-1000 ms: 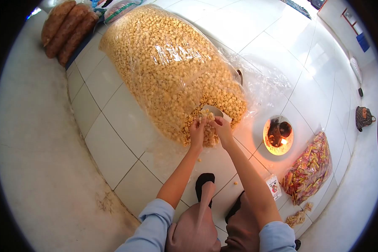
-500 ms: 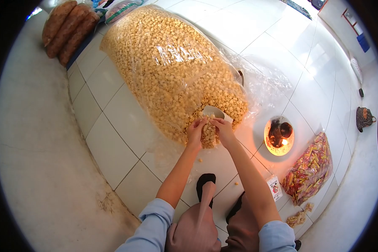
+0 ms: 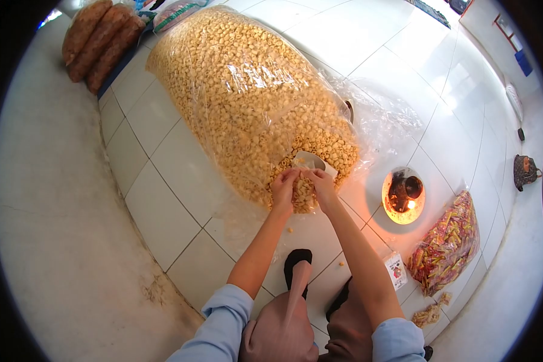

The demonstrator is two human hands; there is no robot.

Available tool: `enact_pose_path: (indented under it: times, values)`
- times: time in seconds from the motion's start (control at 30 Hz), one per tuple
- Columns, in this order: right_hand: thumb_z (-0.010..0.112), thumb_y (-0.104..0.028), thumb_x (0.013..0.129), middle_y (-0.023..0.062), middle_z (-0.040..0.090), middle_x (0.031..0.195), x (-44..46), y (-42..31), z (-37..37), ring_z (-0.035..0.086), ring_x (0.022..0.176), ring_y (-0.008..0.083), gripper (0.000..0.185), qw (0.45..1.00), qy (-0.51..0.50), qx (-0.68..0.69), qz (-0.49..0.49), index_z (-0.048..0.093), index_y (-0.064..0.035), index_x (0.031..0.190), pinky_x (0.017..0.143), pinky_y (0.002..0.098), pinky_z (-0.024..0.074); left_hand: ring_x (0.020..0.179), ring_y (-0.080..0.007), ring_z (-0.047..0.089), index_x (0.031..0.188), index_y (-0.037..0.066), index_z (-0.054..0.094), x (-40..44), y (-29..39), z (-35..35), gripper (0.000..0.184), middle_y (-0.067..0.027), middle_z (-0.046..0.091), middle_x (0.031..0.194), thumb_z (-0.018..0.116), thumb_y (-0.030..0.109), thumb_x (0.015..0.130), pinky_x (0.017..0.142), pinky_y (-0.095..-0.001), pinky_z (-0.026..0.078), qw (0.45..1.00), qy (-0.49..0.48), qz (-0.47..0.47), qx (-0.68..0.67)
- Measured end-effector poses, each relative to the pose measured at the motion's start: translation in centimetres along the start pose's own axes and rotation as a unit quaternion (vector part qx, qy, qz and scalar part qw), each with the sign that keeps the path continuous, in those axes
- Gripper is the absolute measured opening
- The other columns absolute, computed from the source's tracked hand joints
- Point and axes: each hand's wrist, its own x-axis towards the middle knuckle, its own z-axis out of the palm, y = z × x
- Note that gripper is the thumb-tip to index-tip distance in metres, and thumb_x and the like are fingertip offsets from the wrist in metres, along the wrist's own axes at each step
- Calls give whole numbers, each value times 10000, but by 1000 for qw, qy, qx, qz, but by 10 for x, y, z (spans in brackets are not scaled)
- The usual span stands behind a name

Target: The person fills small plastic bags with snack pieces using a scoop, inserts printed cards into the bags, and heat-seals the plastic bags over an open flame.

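My left hand [image 3: 283,188] and my right hand [image 3: 322,185] are close together at the open front end of a huge clear plastic sack [image 3: 241,114] of small tan ring-shaped snacks. Between them is a small clear plastic bag [image 3: 304,198] with some of the same snacks in it. Both hands are closed, fingertips pinching the small bag's top edge. Just beyond my fingers, a white scoop-like container [image 3: 312,160] lies on the loose snacks.
Right of the sack, a small flame burns in a round dish [image 3: 403,195]. Nearby are a bag of colourful sticks [image 3: 445,244], a printed white packet [image 3: 396,269] and a small snack bag [image 3: 427,315]. Brown-filled bags [image 3: 102,42] stand at the back left, by the wall [image 3: 48,199].
The view has shifted very slightly. My fingers have moved a little on the top of the small bag, and both hands remain in nearly the same place.
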Motion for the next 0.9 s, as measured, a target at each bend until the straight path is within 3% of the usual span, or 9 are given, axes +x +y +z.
enact_pose_path:
  times: [0.2,0.33,0.4,0.5,0.73,0.8,0.9]
  values:
    - [623,-143,779,2,556,748,8,7,-1,503,654,65,119,998,42,-48,-16,562,-47,815,571,200,393,816,-89,529,1009,25,560,-8,7,8,298,-12,562,895,641,216,796,684,-213,424,996,-34,-17,-80]
    - [601,-119,793,15,566,781,5,6,3,525,707,79,107,998,43,-24,-38,566,-30,841,635,205,417,788,-74,512,989,33,584,-2,7,2,278,-4,558,878,633,233,803,646,-207,403,996,-49,-75,-6]
    - [612,-134,786,2,563,763,5,7,3,500,693,75,118,997,33,51,-43,591,-31,838,626,216,403,749,-65,501,958,41,599,3,3,2,265,11,557,830,648,243,793,627,-210,394,999,-26,-17,28]
    - [599,-141,800,3,570,795,6,8,1,509,725,78,135,997,19,72,-24,586,-27,871,664,215,404,712,-67,502,948,39,599,1,6,4,257,20,559,782,662,226,784,625,-211,397,998,-9,-19,53]
    - [607,-185,807,5,574,781,-1,-6,-3,519,744,83,181,998,-27,58,-21,596,-22,886,700,215,400,699,-78,537,972,40,594,-7,24,11,267,4,578,807,655,226,790,626,-193,413,984,20,109,139]
    - [605,-202,810,0,569,757,0,-8,-3,502,719,78,189,995,2,6,-103,605,-24,872,674,209,388,748,-81,535,999,7,589,-7,26,10,277,-8,588,827,656,174,787,674,-204,413,985,-48,135,92]
    - [579,-173,830,-24,563,779,6,-7,0,488,672,43,115,993,9,25,-114,591,-64,862,578,194,373,790,-89,547,1030,9,575,-4,25,10,286,-16,588,855,633,175,805,696,-210,424,986,-83,140,35]
